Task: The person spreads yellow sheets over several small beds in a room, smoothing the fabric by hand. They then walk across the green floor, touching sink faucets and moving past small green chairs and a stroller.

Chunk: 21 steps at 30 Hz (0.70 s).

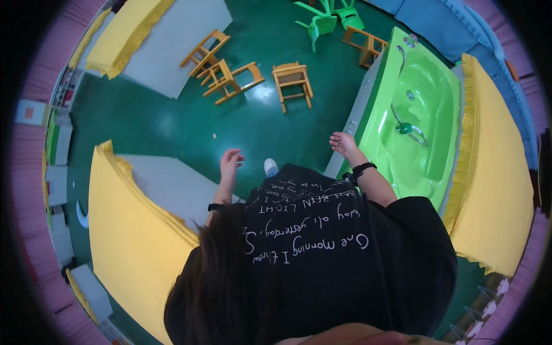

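My left hand (232, 159) is held out in front of me over the green floor, with its fingers loosely apart and nothing in them. To the right, my right hand (342, 143) is also raised, fingers stretched out and holding nothing. It is nearest to the outer side of a bright green bathtub (376, 135), and I cannot tell whether it touches it. Inside the tub lies a green shower head (405, 128) on a silver hose. Dark bands circle both wrists.
Small wooden chairs (292, 80) stand on the green floor (230, 123) ahead, with green plastic chairs (320, 26) farther off. Yellow-covered furniture (135, 230) flanks me on the left, and a yellow cloth (494, 167) lies beyond the tub. One white shoe (271, 167) shows below me.
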### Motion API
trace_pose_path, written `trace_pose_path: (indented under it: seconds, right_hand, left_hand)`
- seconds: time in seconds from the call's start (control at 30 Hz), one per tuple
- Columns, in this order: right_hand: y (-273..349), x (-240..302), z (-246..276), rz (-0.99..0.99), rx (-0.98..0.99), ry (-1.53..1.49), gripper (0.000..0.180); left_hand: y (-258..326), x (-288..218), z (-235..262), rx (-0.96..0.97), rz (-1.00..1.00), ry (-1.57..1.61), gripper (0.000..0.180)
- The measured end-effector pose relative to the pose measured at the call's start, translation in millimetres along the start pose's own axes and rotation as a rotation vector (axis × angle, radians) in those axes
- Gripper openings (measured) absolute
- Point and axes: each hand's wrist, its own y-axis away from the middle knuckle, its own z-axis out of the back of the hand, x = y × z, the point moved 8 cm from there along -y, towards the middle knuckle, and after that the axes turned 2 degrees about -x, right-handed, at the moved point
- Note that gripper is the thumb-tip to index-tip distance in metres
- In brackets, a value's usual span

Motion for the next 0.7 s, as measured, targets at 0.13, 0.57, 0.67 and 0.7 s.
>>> trace_pose_path:
  seconds: [0.13, 0.57, 0.67, 0.7]
  right_hand:
    - [-14, 12, -1, -0.051, -0.15, -0.13, 0.021]
    - [-9, 148, 103, 0.518, -0.72, -0.584, 0.012]
    - [-9, 150, 189, 0.526, -0.88, -0.818, 0.012]
    - [-14, 142, 216, 0.484, -0.916, -1.047, 0.012]
  left_hand:
    - [-75, -24, 49, -0.1, -0.011, 0.042, 0.014]
    - [-206, -17, -74, 0.349, 0.196, -0.155, 0.014]
    - [-237, -51, -137, 0.417, 0.129, -0.249, 0.012]
    - [-250, -63, -155, 0.425, 0.083, -0.273, 0.011]
